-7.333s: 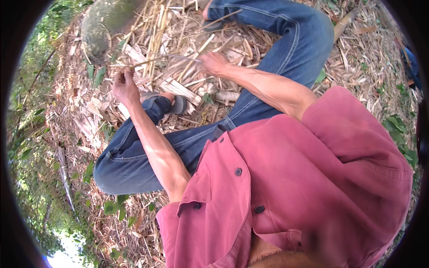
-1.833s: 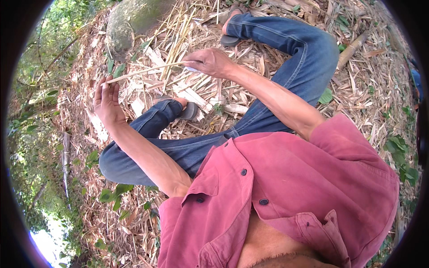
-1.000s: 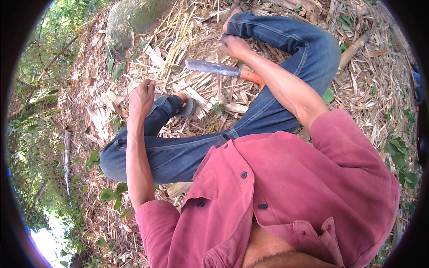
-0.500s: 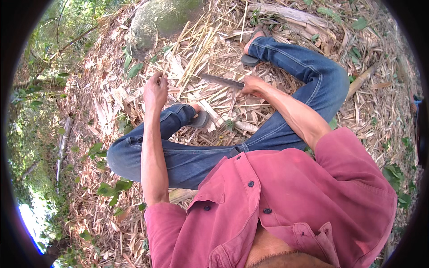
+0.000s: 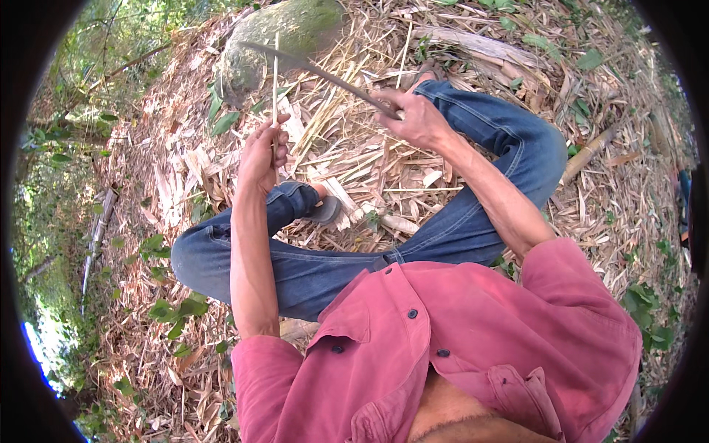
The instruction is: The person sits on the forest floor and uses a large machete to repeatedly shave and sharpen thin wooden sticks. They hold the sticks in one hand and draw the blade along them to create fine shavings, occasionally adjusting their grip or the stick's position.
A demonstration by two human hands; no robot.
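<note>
My left hand is closed round the lower part of a thin pale stick, which points away from me. In my right hand is the handle end of a machete, its long dark blade slanting to the far left. Near its tip the blade crosses the upper part of the stick; whether they touch I cannot tell. Beyond and between my hands lies a loose heap of thin yellowish strips. The fingers of my right hand hide the machete's handle.
A large mossy boulder sits at the far side, behind the blade's tip. Dry wood shavings cover the ground. A split log lies far right, a pole beside my right knee. My bent legs in jeans frame the work area.
My right hand has risen and moved away from me, swinging the machete's blade up and far left across the stick. My left hand has turned, and the stick now stands out clearly.
</note>
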